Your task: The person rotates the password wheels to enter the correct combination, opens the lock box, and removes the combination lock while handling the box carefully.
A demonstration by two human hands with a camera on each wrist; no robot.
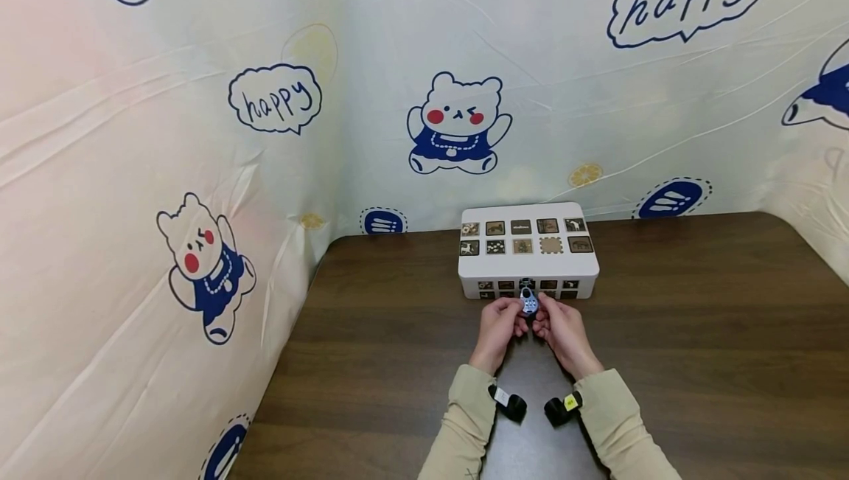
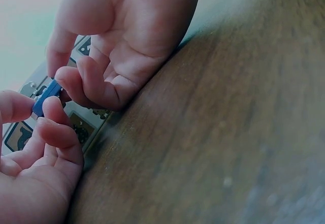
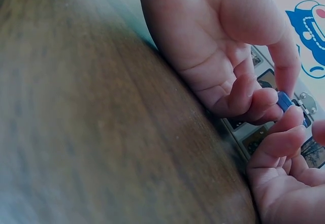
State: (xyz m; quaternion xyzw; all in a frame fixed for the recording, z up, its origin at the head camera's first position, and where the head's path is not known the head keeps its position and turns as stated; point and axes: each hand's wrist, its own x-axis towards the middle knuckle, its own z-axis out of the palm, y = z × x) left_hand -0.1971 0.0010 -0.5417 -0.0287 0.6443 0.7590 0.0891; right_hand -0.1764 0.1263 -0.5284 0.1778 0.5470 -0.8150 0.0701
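Note:
A small blue padlock [image 1: 528, 301] is at the metal clasp [image 1: 527, 284] on the front of a white box [image 1: 524, 266]. From the left side, my left hand [image 1: 497, 327] pinches the padlock between thumb and fingers. On the opposite side my right hand [image 1: 561, 329] pinches it too. Only a blue edge of the padlock [image 2: 46, 98] shows between the fingertips in the left wrist view. In the right wrist view the padlock [image 3: 284, 101] is partly hidden by fingers. The box's lid is down.
The box stands near the back edge of the dark wooden table [image 1: 385, 362], against a pale printed curtain [image 1: 371, 133] that rises behind and at the left. Small dark square pictures cover the box's lid and front. Each sleeved wrist carries a black camera.

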